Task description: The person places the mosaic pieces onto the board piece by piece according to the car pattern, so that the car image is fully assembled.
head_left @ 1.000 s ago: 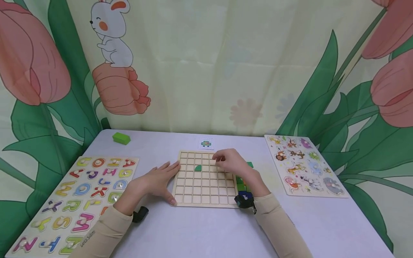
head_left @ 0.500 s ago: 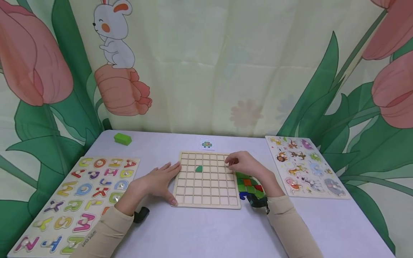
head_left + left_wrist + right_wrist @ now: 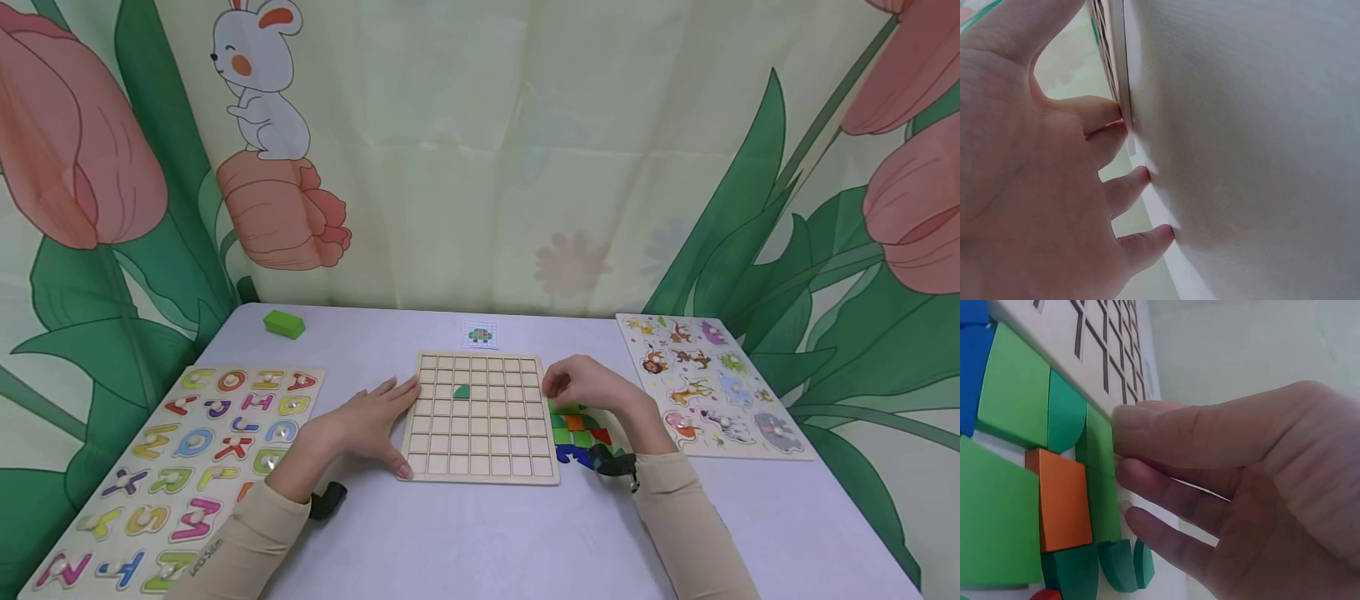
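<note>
A wooden grid board (image 3: 480, 475) lies flat on the table, with one dark green quarter-round block (image 3: 462, 392) in a cell of an upper row. My left hand (image 3: 369, 425) rests at the board's left side, fingers spread; the thumb is at the near left corner. In the left wrist view its fingertips (image 3: 1116, 112) touch the board's side. My right hand (image 3: 588, 387) is just right of the board, above the loose blocks. In the right wrist view its thumb and fingers are beside a light green block (image 3: 1100, 481); the thumb hides whatever lies between.
Loose coloured blocks, including an orange block (image 3: 1063, 497), lie along the board's right side. A small pattern card (image 3: 480, 335) is behind the board. A letter puzzle (image 3: 225, 450) lies left, an animal puzzle (image 3: 705, 387) right. A green block (image 3: 284, 324) stands at the back left.
My right hand has moved right, from over the board's upper right part to the loose blocks beside it. More of the blocks now shows. My left hand has stayed in place.
</note>
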Demonstrator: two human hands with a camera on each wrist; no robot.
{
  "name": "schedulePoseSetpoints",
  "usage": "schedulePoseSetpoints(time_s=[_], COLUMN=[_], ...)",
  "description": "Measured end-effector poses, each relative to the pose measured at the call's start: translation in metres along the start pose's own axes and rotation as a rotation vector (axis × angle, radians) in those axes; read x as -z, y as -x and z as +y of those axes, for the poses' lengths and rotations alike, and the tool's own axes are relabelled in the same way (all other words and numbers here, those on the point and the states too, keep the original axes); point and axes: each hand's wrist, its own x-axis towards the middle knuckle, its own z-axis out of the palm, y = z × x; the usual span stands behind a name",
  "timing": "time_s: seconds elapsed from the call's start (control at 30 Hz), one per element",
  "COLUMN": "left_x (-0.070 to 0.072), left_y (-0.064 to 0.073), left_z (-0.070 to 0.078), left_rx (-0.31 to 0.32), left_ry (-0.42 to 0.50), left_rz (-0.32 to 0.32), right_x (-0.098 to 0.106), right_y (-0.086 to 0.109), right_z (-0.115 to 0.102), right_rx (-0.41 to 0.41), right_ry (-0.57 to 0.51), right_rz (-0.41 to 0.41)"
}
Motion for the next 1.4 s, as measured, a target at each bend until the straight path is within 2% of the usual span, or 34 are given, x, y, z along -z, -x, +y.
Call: schedulePoseSetpoints(time_s=[0.23,0.43,0.8,1.23,1.4], left_x=[-0.001,-0.002,-0.002,-0.002,-0.002], left_y=[-0.002,-0.002,-0.001,-0.002,-0.002], left_z=[-0.001,-0.002,-0.002,-0.003,-0.002], left_rx=[0.001,0.005,-0.003,-0.003,-0.002], left_ry=[-0.015,-0.017,-0.015,-0.013,-0.019], left_rz=[-0.001,0.002,0.007,0.005,0.001], right_x=[0.0,-0.001,-0.004,-0.01,-0.01], right_y=[-0.001,-0.003,-0.001,-0.002,-0.003], right_z=[0.014,0.019,0.01,0.006,0.006], right_rx=[0.008,0.028,0.004,-0.075,-0.084], right_ry=[-0.049,-0.071,-0.002,0.107,0.098], right_rz=[-0.075,-0.094,-0.024,0.023,0.047])
